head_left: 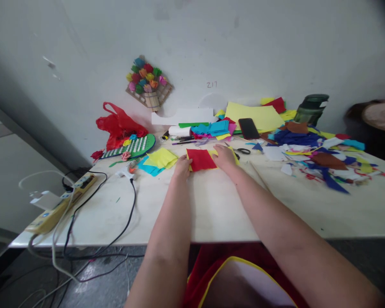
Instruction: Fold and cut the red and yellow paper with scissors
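Note:
A red crepe paper piece (200,160) lies on a longer yellow paper strip (213,153) at the middle of the table. My left hand (181,167) grips the left edge of both, thumb toward the red paper. My right hand (225,158) is closed over the yellow strip just right of the red piece, with its fingertips partly hidden. Scissors (244,151) lie beside my right hand, one handle partly covered. Left of my left hand, yellow paper squares (161,158) rest on blue paper (150,167).
A hot glue gun (127,172) and a power strip (64,203) with cables are at the left. A red plastic bag (120,124) stands behind them. Paper scraps (329,160) spread at the right, near a phone (248,128) and a dark green bottle (310,110). A wooden stick (259,175) lies close to my right forearm.

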`<state>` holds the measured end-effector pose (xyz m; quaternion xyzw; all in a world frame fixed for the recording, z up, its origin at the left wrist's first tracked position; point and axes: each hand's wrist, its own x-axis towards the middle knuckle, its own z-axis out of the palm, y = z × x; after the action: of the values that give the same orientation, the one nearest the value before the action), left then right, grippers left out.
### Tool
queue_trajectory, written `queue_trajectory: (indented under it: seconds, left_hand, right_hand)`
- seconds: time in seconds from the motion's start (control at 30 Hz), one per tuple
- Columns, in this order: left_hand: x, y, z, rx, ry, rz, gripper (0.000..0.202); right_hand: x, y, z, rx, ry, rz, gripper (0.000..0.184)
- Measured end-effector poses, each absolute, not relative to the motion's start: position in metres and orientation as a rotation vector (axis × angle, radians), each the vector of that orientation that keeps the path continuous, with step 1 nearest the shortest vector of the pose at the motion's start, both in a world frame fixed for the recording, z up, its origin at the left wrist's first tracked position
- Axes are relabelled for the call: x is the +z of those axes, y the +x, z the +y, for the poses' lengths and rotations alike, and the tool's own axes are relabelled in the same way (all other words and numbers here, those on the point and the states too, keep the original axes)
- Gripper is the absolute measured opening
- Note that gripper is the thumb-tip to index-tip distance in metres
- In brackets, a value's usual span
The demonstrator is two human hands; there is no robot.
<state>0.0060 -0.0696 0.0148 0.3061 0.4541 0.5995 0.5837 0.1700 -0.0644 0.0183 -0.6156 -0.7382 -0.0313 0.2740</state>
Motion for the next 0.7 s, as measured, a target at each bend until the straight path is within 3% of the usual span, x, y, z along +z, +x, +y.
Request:
queue_trajectory:
  seconds: [0.13,0.27,0.53,0.7]
  left_hand:
    - [0.011,0.003,-0.066,1.499,0.710,1.025,0.032]
    - [0.004,-0.003,-0.059,1.583,0.710,1.019,0.028]
    - [-0.006,-0.014,-0.047,1.590,0.772,1.281,0.037]
    - [-0.010,-0.020,-0.042,1.563,0.854,1.519,0.046]
  right_hand:
    - [0.031,0.194,-0.068,-0.210,-1.998,-1.739,0.033]
    - [0.039,0.205,-0.068,-0.014,-2.215,-1.666,0.033]
    - [0.041,0.191,-0.069,0.097,-2.294,-1.794,0.065]
    - [0.032,0.181,-0.069,0.064,-2.253,-1.884,0.039]
